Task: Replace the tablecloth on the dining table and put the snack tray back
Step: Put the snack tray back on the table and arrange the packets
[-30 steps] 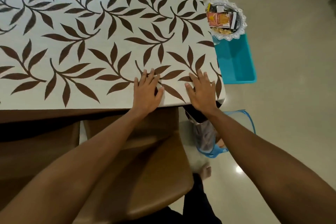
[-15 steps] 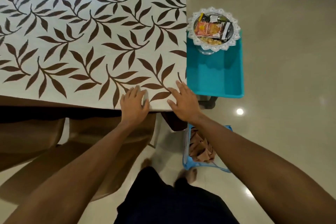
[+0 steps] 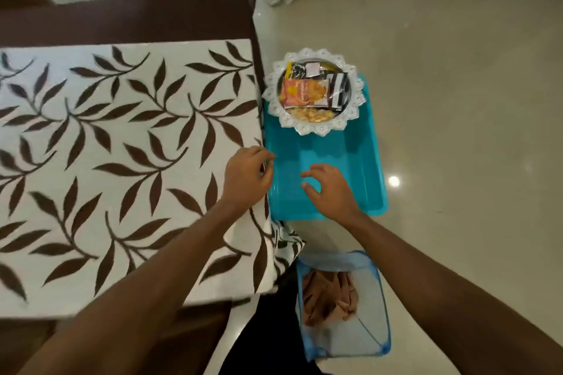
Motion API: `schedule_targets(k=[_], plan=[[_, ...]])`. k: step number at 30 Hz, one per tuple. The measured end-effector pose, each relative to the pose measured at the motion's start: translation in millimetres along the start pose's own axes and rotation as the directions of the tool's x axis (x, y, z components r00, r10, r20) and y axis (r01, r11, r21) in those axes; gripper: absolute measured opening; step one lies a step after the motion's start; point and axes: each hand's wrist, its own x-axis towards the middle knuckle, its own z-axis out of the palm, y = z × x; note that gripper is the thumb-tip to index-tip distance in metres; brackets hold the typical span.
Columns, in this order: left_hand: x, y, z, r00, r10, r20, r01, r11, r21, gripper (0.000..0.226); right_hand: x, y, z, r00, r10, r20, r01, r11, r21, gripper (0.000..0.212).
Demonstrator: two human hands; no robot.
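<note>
Now | left hand (image 3: 248, 175) pinches tablecloth (image 3: 122, 161) | right hand (image 3: 330, 189) loose above teal bin (image 3: 367, 161) | snack tray (image 3: 271, 91) atop bin

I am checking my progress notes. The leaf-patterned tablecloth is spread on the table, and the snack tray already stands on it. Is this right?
Not quite. In the head view the leaf-patterned tablecloth is spread on the table, but the snack tray does not stand on it: it rests on the turquoise tub beside the table.

A teal tub (image 3: 362, 161) sits near a blue mesh hamper (image 3: 370, 329).
</note>
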Motion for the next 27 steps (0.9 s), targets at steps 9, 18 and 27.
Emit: schedule_targets(k=[9,18,27], plan=[[208,-16,56,0.942,-0.142,0.304,0.105,0.985,0.133,0.044,156,85,-61,0.837,0.524,-0.158,-0.499,0.850,0.170,0.041],[301,-59,88,0.756,-0.459,0.467,0.320,0.881,0.348,0.083,246,111,-77,0.765,0.638,-0.092,-0.642,0.766,-0.023,0.077],[320,-69,107,0.684,-0.563,0.464,0.493,0.825,0.275,0.096,269,122,-68,0.718,0.695,-0.040,-0.685,0.715,0.138,0.060]])
